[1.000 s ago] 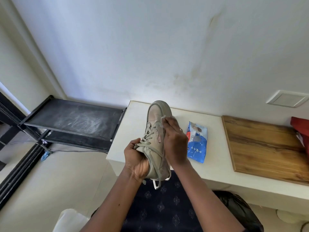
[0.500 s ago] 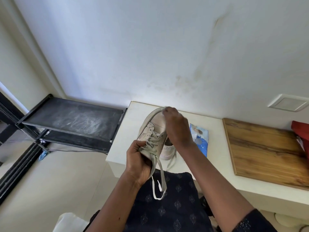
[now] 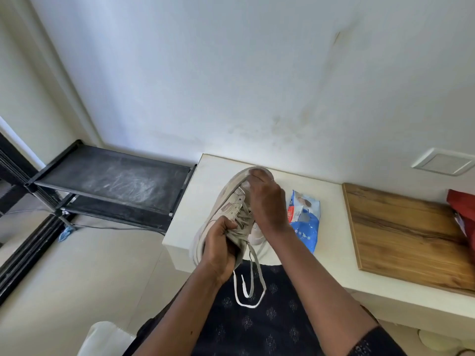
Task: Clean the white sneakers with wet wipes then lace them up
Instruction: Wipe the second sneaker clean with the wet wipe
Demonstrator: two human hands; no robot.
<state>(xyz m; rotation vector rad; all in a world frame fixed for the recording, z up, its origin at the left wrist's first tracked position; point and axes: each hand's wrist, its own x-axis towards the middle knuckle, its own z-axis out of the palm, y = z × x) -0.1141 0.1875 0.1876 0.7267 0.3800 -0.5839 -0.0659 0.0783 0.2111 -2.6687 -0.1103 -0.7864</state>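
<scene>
My left hand (image 3: 219,249) grips the heel end of a white sneaker (image 3: 226,201) held tilted above the white table's (image 3: 331,253) near left corner, toe pointing away. My right hand (image 3: 267,201) lies over the toe and tongue, its fingers curled onto the toe cap, with a bit of white wet wipe (image 3: 245,185) showing under them. Loose white laces (image 3: 250,286) hang from the shoe over my dark lap. A second sneaker (image 3: 257,233) peeks out on the table under my right wrist. A blue wet wipes pack (image 3: 304,219) lies just right of my right hand.
A wooden board (image 3: 401,235) lies on the table's right part, with a red thing (image 3: 462,209) at its far right edge. A black metal rack (image 3: 113,181) stands left of the table against the wall. Pale floor lies below left.
My right hand has slid from the shoe's side near the laces up to the toe cap. The sneaker has tilted over to the left, and the laces now hang lower.
</scene>
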